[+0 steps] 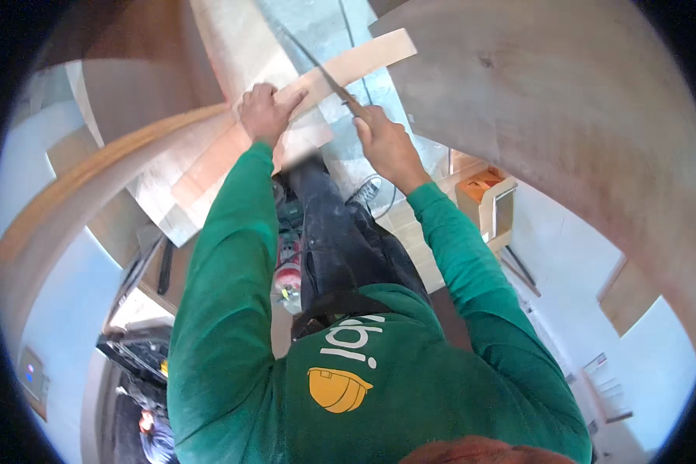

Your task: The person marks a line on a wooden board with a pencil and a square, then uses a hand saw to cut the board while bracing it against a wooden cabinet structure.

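A long, light-coloured wooden strip point(379, 56) lies slantwise across a pale work surface, its far end sticking out to the right past the edge. My left hand point(267, 112) presses on the strip, thumb stretched along it and fingers curled over its far side. My right hand point(390, 147) is closed round the handle of a handsaw point(317, 63). The saw's thin dark blade crosses the strip just right of my left hand, seen nearly edge-on. Whether its teeth have entered the wood cannot be made out.
A big curved wooden panel point(518, 85) fills the right side. To the left, another curved board point(100, 162) sweeps past my arm. A wooden box with orange contents point(483, 189) stands at right. Beside my legs are a red cylindrical object point(288, 274) and a shoe point(367, 189).
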A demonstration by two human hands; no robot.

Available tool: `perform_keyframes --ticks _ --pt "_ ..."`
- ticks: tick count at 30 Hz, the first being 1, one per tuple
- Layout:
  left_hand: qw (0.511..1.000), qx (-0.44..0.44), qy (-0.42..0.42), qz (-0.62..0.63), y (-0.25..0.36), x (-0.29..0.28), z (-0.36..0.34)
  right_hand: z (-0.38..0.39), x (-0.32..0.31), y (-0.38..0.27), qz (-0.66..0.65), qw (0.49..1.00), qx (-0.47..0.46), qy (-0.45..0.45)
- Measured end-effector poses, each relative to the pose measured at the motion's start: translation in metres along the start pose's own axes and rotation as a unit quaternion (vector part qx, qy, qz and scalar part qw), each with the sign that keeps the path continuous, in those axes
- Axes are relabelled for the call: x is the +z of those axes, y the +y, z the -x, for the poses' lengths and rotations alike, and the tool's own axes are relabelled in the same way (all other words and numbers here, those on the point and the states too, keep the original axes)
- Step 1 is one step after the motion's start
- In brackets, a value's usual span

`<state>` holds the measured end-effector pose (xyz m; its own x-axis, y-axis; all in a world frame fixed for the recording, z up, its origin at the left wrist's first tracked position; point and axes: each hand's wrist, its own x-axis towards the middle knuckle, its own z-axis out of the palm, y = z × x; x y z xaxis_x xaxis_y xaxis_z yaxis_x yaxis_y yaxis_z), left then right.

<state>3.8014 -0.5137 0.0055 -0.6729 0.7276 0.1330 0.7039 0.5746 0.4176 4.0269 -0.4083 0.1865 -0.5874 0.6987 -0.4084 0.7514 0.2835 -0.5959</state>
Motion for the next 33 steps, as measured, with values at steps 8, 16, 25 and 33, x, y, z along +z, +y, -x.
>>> perform_keyframes --ticks 8,16,25,33 --pt "1.000 -0.028 -0.005 0.006 -0.001 -0.005 0.009 0.197 -0.106 0.007 0.014 0.997 0.053 -0.056" --pt "0.999 -0.013 -0.036 -0.020 0.005 -0.003 0.003 0.043 -0.013 0.019 -0.013 1.000 -0.014 -0.010" --pt "0.999 -0.019 -0.026 -0.029 -0.004 -0.001 0.010 0.187 -0.078 0.021 -0.019 0.995 0.077 -0.056" --pt "0.999 -0.002 -0.026 -0.034 0.007 0.000 0.006 0.077 -0.019 0.020 -0.022 0.999 0.041 -0.021"
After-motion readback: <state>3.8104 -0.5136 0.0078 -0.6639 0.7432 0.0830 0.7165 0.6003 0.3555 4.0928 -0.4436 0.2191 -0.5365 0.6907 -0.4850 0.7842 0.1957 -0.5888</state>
